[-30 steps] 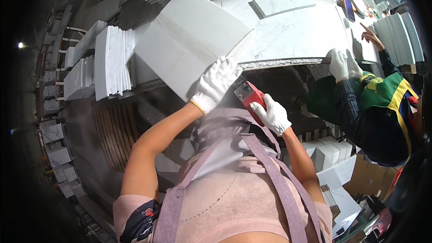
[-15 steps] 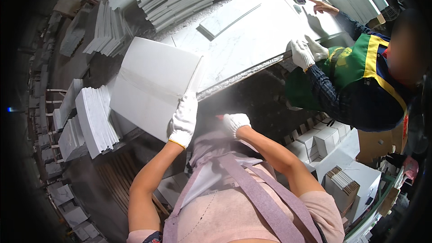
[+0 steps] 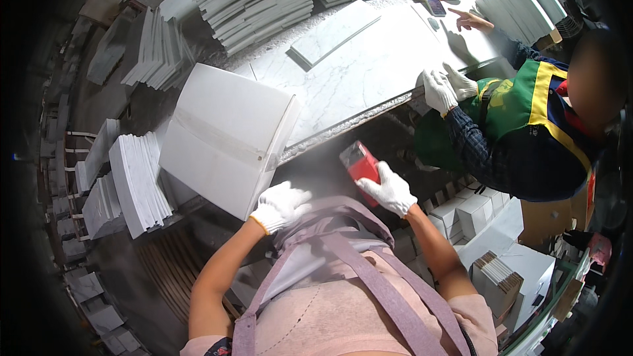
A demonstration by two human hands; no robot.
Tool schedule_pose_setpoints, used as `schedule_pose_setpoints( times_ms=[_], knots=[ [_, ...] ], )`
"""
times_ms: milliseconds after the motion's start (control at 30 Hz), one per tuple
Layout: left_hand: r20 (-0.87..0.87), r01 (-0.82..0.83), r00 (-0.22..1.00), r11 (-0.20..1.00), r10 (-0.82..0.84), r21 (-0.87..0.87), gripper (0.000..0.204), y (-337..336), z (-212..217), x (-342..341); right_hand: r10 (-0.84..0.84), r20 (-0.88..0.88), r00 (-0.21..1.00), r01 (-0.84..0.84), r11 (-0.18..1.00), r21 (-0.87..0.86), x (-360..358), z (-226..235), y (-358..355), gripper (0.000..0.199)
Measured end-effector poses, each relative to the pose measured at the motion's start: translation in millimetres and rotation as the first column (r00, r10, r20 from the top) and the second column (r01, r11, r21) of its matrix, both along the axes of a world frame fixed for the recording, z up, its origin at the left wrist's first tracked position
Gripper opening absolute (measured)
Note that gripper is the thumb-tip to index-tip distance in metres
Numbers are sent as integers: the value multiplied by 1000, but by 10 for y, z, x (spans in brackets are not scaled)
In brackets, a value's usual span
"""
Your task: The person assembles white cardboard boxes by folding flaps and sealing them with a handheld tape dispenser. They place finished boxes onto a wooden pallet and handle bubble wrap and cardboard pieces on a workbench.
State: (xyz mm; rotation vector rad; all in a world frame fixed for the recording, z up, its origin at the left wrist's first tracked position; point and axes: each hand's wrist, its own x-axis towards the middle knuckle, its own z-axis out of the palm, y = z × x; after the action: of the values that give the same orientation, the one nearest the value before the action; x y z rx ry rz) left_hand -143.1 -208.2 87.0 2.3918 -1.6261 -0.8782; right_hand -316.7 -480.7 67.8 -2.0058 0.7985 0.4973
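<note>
A large white cardboard box (image 3: 214, 135) with a strip of tape across it lies tilted at the left end of the marble-topped table. My left hand (image 3: 282, 207), in a white glove, is beside the box's lower right corner, with its fingers stretched out and nothing in them. In front of my waist, my gloved right hand (image 3: 390, 191) grips a red hand-held object with a shiny grey end (image 3: 361, 167); its exact kind does not show. The purple apron (image 3: 343, 214) bulges just below both hands.
A loose marble tile (image 3: 336, 31) lies on the tabletop (image 3: 369, 86). Tall tile stacks (image 3: 247, 0) stand behind it, and more tiles (image 3: 138, 178) at left. A co-worker in a green apron (image 3: 527, 99) stands at right, one bare hand near a phone (image 3: 432, 1).
My left hand has left the box's edge and come down toward me, its fingers opening out. My right hand has moved right, bringing the red object into plain view. The box has shifted slightly.
</note>
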Motion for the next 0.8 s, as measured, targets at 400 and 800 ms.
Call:
schedule_pose_setpoints(
  times_ms=[400, 800],
  knots=[
    [670, -413, 555, 862, 493, -293, 69, 943, -133, 1888, 107, 361, 926, 80, 881, -467, 1687, -187, -50, 50],
    [316, -812, 488, 556, 814, -176, 79, 1169, -155, 3481, 274, 277, 921, 45, 631, -775, 2506, -135, 46, 36]
  ],
)
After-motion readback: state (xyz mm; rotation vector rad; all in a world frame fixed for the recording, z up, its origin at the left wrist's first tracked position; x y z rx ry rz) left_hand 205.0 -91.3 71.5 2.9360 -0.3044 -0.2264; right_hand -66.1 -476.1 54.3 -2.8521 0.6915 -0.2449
